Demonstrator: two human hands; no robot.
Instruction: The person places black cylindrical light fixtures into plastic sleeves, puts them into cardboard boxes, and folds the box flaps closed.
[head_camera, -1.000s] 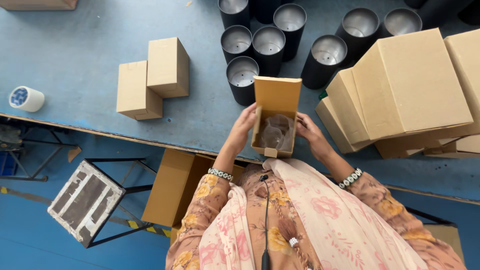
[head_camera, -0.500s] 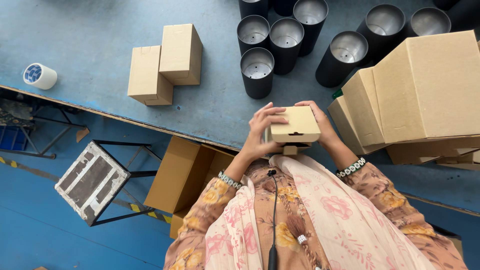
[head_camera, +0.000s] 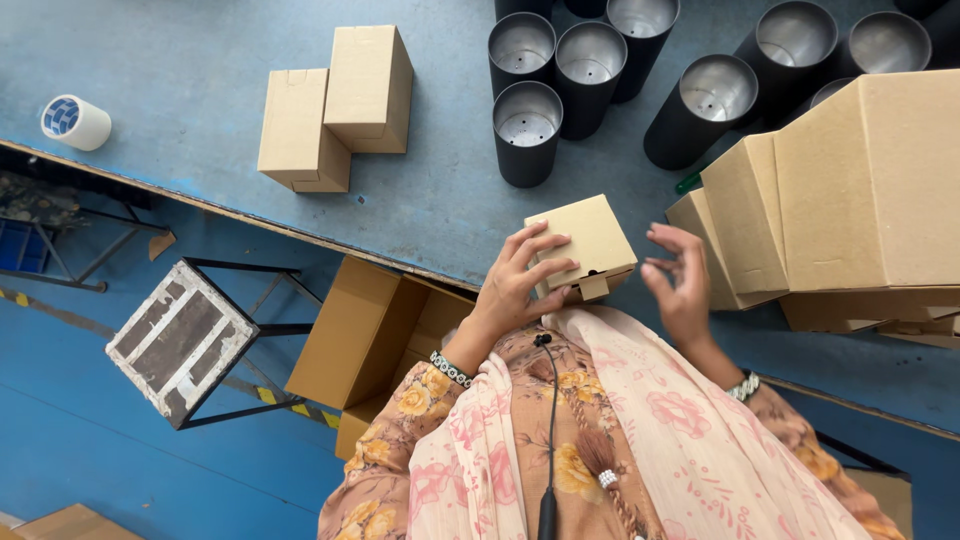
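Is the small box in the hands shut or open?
Nearly shut: the small box has its lid folded down, one tuck flap still out. The left hand holds it; the right hand is off.

Head view, steeply down, apparently close overhead

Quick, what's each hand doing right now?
Left hand: closed on the small cardboard box.
Right hand: open, beside the box, holding nothing.

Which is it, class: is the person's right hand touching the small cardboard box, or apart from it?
Apart. The head view shows blue table between the right hand and the small cardboard box.
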